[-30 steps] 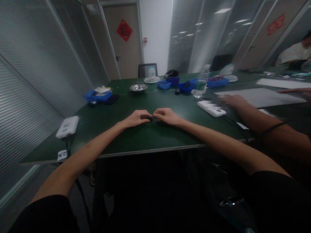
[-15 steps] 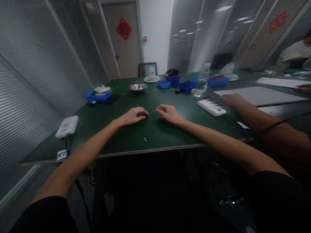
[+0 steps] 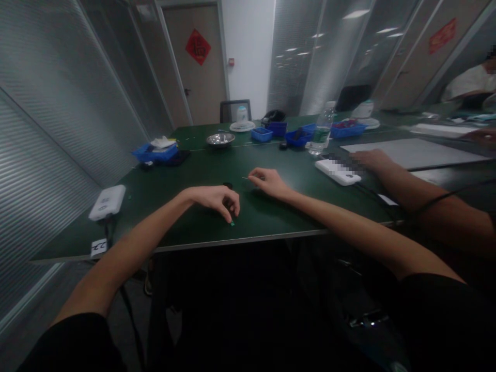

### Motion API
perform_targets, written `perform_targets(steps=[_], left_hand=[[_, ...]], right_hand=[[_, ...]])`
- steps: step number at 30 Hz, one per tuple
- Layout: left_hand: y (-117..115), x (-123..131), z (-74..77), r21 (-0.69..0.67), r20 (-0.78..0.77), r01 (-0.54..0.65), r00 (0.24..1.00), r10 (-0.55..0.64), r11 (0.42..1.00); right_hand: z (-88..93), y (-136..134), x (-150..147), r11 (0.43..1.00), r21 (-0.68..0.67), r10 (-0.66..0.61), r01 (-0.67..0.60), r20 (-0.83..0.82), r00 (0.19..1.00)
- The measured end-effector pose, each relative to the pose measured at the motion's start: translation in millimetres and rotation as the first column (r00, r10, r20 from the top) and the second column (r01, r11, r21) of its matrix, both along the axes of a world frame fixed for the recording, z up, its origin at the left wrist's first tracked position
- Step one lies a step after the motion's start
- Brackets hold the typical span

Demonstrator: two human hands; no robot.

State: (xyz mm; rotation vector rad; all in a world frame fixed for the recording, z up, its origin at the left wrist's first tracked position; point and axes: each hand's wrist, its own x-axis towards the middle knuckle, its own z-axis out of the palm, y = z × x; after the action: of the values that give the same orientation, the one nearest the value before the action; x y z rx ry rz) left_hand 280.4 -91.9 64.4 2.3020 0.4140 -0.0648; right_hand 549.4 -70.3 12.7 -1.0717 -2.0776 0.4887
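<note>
My left hand (image 3: 217, 199) is over the near part of the green table (image 3: 186, 178), fingers curved and apart. Its thumb tip comes down at a small green piece (image 3: 233, 223), partly covered by the thumb; it seems to touch it, without a closed grip. Just behind that hand lies a small black object (image 3: 228, 185), too dark to name. Farther right, my right hand (image 3: 267, 182) pinches a thin, light-coloured pin-like piece (image 3: 245, 177) that points left.
White power-bank-like boxes (image 3: 107, 202) with cables sit at both sides. A metal bowl (image 3: 220, 140), blue trays (image 3: 262, 135) and a water bottle (image 3: 322, 129) stand farther back. At the right, another person's hand (image 3: 372, 159) rests beside a grey board (image 3: 418, 151).
My left hand has come away from the black object and moved nearer, down to the green piece. My right hand stays almost still with the thin piece.
</note>
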Motion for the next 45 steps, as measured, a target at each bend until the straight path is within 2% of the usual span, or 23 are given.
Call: perform_targets(steps=[4, 10, 16, 18, 19, 20, 21, 23, 25, 29, 35, 39, 40, 41, 44, 45], left_hand=[[-2, 4, -2.1, 0.004, -0.005, 0.055, 0.998, -0.055, 0.998], [-7, 4, -1.4, -0.02, 0.039, 0.055, 0.998, -0.055, 0.998], [-12, 9, 0.9, -0.004, 0.008, 0.099, 0.995, -0.099, 0.995], [-6, 6, 0.0, 0.037, 0.012, 0.063, 0.998, -0.064, 0.997], [0, 3, -1.8, 0.094, 0.045, -0.001, 0.999, -0.003, 0.996], [6, 0, -4.5, 0.173, 0.104, -0.101, 0.991, 0.084, 0.98], [14, -4, -8.4, 0.261, 0.181, -0.227, 0.966, 0.184, 0.938], [31, -13, -18.7, 0.392, 0.33, -0.463, 0.877, 0.349, 0.795], [46, -23, -29.6, 0.426, 0.385, -0.579, 0.811, 0.44, 0.695], [65, -50, -42.0, 0.404, 0.385, -0.651, 0.758, 0.526, 0.642], [78, -95, -42.0, 0.412, 0.324, -0.716, 0.694, 0.643, 0.564], [78, -100, -39.6, 0.386, 0.39, -0.801, 0.591, 0.706, 0.458], [77, -97, -39.2, 0.378, 0.399, -0.807, 0.584, 0.707, 0.454], [75, -93, -39.1, 0.376, 0.395, -0.795, 0.602, 0.694, 0.476], [68, -76, -42.0, 0.426, 0.316, -0.662, 0.748, 0.584, 0.617], [66, -71, -43.5, 0.451, 0.288, -0.615, 0.786, 0.547, 0.647]], right_hand=[[-0.5, 1, 0, 1.0, 0.01, -0.005, 0.005, 0.011, 1.0], [-1.6, 0, -1, 1.0, 0.001, 0.009, -0.009, -0.003, 1.0], [0.3, -2, -1, 0.999, -0.012, 0.034, -0.034, 0.003, 0.999], [0.8, -2, -1, 1.0, -0.008, 0.028, -0.028, 0.006, 1.0], [1.1, -2, -1, 1.0, -0.011, 0.025, -0.025, 0.006, 1.0], [1.6, -3, -1, 1.0, -0.017, 0.024, -0.024, 0.007, 1.0], [2.1, -3, -1, 0.999, -0.023, 0.027, -0.026, 0.008, 1.0], [3.6, -4, -1, 0.999, -0.032, 0.036, -0.035, 0.016, 0.999], [5.0, -5, -1, 0.999, -0.027, 0.038, -0.037, 0.024, 0.999], [6.1, -6, 0, 0.999, -0.023, 0.047, -0.047, 0.033, 0.998], [4.0, -4, 1, 0.998, -0.025, 0.054, -0.053, 0.034, 0.998], [2.9, -3, 1, 0.998, -0.033, 0.061, -0.06, 0.032, 0.998], [2.8, -3, 1, 0.997, -0.035, 0.066, -0.065, 0.031, 0.997], [2.7, -2, 1, 0.997, -0.035, 0.068, -0.067, 0.033, 0.997], [2.4, -1, 1, 0.998, -0.023, 0.065, -0.064, 0.052, 0.997], [2.3, -1, 1, 0.998, -0.018, 0.063, -0.062, 0.056, 0.996]])
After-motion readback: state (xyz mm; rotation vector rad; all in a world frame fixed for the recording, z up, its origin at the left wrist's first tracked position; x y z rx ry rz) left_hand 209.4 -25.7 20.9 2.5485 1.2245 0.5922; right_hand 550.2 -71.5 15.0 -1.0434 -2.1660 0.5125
